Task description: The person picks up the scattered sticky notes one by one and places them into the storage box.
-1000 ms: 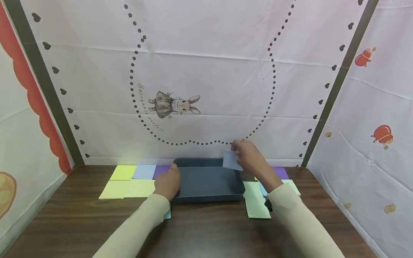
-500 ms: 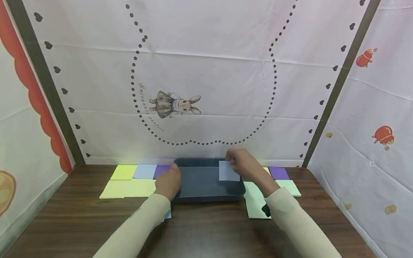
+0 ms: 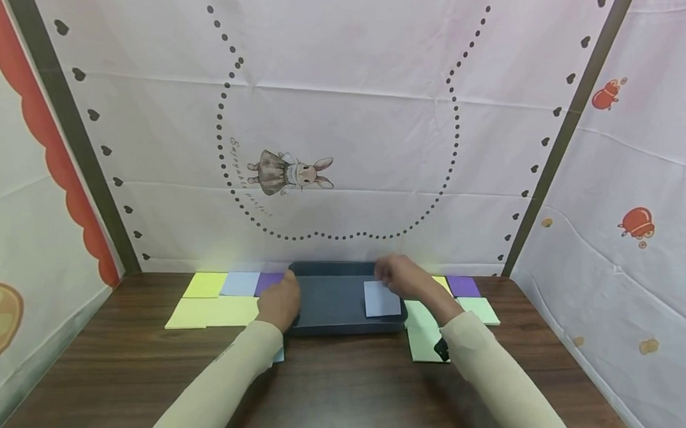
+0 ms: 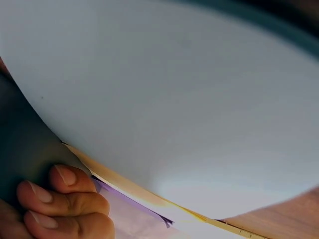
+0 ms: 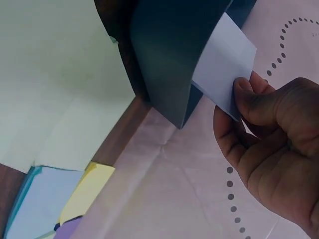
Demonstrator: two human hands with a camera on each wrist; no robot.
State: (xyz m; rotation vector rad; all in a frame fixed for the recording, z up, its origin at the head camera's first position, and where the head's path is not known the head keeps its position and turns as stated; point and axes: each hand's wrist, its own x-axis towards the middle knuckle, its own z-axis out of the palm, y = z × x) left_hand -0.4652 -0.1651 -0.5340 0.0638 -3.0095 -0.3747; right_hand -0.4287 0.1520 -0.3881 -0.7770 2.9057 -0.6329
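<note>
A dark blue-grey rectangular tray point(image 3: 330, 303) lies at the back of the table against the cloth. My left hand point(image 3: 280, 302) grips its left side; in the left wrist view the curled fingers point(image 4: 75, 211) lie against the tray wall point(image 4: 30, 144). My right hand point(image 3: 406, 280) pinches a light blue square of sticky notes point(image 3: 382, 300) by one edge between thumb and fingers. That square hangs tilted over the tray's right end. In the right wrist view the held sticky notes point(image 5: 227, 64) reach in past the tray's rim.
Left of the tray lie yellow point(image 3: 204, 285), light blue point(image 3: 239, 283) and purple point(image 3: 267, 282) note squares, with pale yellow ones point(image 3: 212, 313) in front. On its right are pale green point(image 3: 426, 336), yellow point(image 3: 442, 283) and purple point(image 3: 463, 287) ones. Printed cloth walls surround the table.
My right hand has lowered the light blue sticky notes from above the tray's back right corner down and forward into its right end. The left hand stays on the tray.
</note>
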